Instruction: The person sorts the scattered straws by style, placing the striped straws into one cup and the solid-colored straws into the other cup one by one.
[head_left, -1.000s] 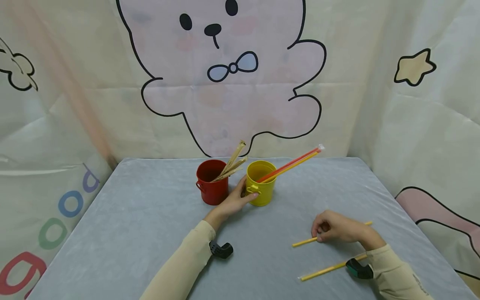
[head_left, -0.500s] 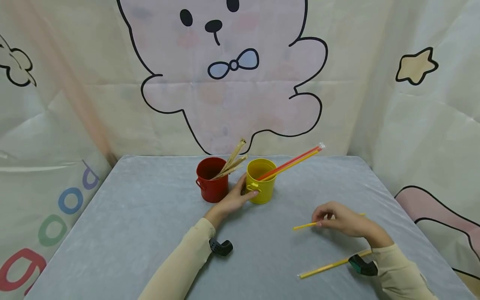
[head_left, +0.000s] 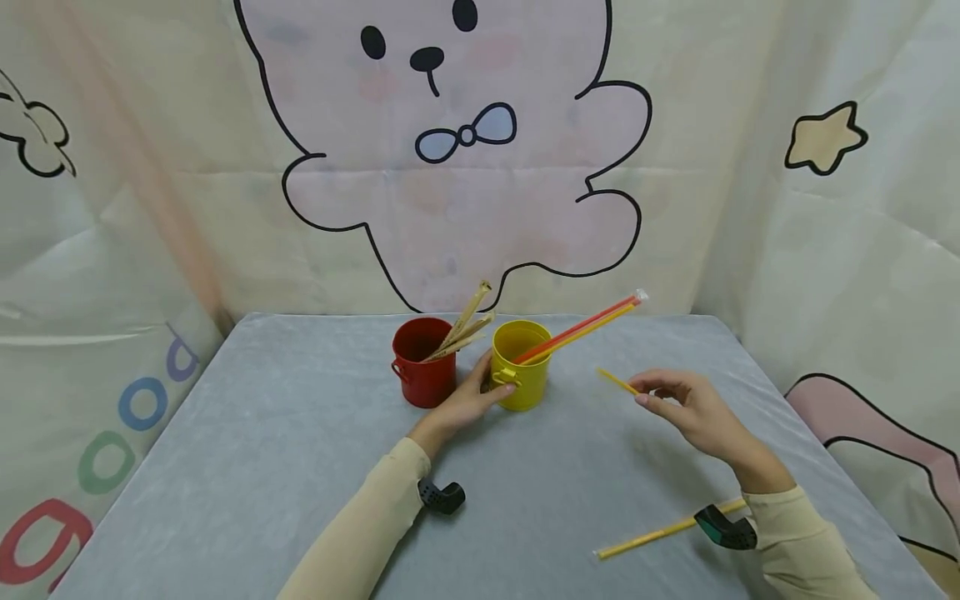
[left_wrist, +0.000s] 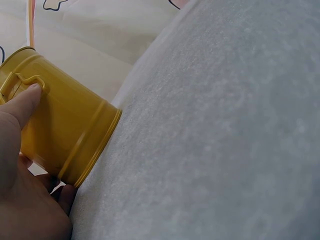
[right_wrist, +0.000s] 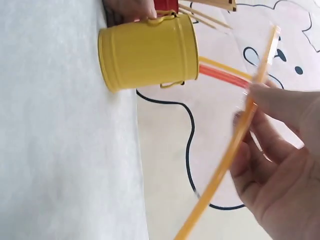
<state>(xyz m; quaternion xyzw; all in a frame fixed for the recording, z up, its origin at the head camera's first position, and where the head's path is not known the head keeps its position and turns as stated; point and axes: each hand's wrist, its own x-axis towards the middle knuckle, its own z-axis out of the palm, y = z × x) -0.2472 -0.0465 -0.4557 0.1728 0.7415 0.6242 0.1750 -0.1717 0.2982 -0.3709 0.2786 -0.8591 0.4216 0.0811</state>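
Observation:
My left hand (head_left: 465,406) grips a small yellow metal bucket (head_left: 529,387) at its left side. Its thumb (left_wrist: 31,100) lies by the handle loop and the other fingers go round behind the wall. Out of the bucket lean red and yellow straws (head_left: 585,328), tilted to the right. Raised over the table right of the bucket, my right hand (head_left: 693,415) pinches a yellow straw (right_wrist: 216,177) between thumb and fingers. In the right wrist view the straw slants past the palm, with clear wrapping at its upper end.
A red bucket (head_left: 426,373) holding several pale thin sticks (head_left: 463,329) stands just left of the yellow one. Another wrapped yellow straw (head_left: 652,537) lies near the front right, partly below the right wrist. A grey cloth (head_left: 300,400) covers the table; a printed curtain hangs behind.
My right hand has lifted the yellow straw off the cloth and carried it up and away toward the back, its tip now pointing toward the yellow bucket. The left hand keeps its hold.

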